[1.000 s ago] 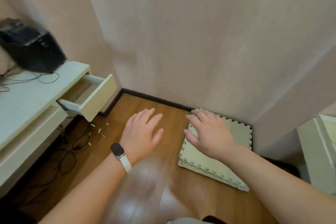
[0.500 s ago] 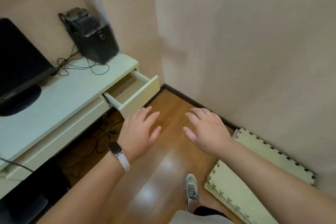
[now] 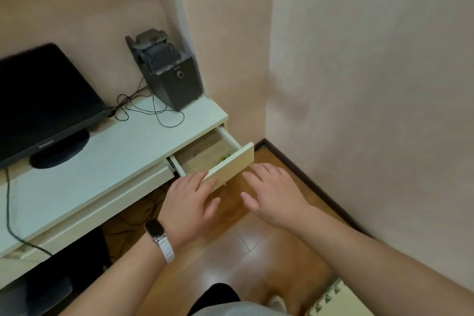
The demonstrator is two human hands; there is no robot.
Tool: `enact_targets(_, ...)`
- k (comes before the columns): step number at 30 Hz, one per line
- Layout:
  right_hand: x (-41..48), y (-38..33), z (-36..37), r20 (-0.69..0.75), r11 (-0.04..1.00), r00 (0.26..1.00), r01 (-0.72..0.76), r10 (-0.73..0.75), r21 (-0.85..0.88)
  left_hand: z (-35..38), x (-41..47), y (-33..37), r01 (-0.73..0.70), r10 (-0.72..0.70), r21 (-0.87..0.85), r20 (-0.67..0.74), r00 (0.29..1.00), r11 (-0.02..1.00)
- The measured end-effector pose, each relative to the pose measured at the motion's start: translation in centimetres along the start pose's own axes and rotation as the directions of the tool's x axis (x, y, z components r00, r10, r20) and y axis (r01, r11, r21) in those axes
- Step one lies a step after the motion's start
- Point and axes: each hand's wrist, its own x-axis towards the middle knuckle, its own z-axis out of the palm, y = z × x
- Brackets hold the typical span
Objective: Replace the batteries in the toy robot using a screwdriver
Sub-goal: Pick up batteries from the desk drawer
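A white desk (image 3: 107, 161) stands at the left with its right-hand drawer (image 3: 230, 164) pulled open; something green (image 3: 223, 160) shows inside behind the drawer front. My left hand (image 3: 189, 202), with a watch on the wrist, is spread flat just below the drawer front, fingertips overlapping its lower edge. My right hand (image 3: 272, 195) hovers with straight fingers to the right of the drawer, holding nothing. No toy robot, screwdriver or batteries can be made out.
A black monitor (image 3: 43, 100) and a dark speaker (image 3: 171, 77) with loose cables sit on the desk. Walls form a corner right behind the drawer. Wooden floor lies below; a foam mat (image 3: 338, 300) is at the bottom right.
The view has swung left from the foam mat toward the desk. Both hands have come up close to the open drawer, the left one now at its front panel.
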Motion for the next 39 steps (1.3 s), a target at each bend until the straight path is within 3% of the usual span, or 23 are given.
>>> enact_targets(5,6.2,1.1,1.9,0.079,0.999,0.997,0.024,-0.022,-0.032,2.0,4.7,-4.3,0.049,-0.049,0.006,0.061,0.997,0.999)
enact_targets(8,10.2,1.4,3.2,0.128,0.997,0.992,0.021,-0.011,-0.074,4.5,8.3,-7.3,0.008,-0.005,-0.041,0.062,0.998,0.999)
enact_targets(18,22.6,2.4,7.4,0.276,0.984,0.951,-0.105,0.141,-0.143,12.0,19.2,-16.4,-0.065,0.123,-0.205,0.282,0.951,0.977)
enact_targets(24,26.0,4.3,11.9,0.334,0.971,0.912,-0.223,0.237,-0.082,17.5,22.6,-17.5,0.03,0.11,-0.321,0.412,0.905,0.947)
enact_targets(26,26.7,5.4,13.7,0.344,0.968,0.905,-0.241,0.25,-0.07,19.6,23.2,-17.5,0.087,0.109,-0.349,0.505,0.856,0.933)
enact_targets(32,28.5,8.2,18.2,0.353,0.975,0.909,-0.21,0.222,-0.072,25.0,25.9,-16.4,0.243,0.051,-0.368,0.635,0.771,0.897)
enact_targets(39,28.5,9.7,21.1,0.333,0.969,0.911,-0.237,0.245,-0.063,29.8,28.9,-14.0,0.306,0.021,-0.413,0.624,0.781,0.858)
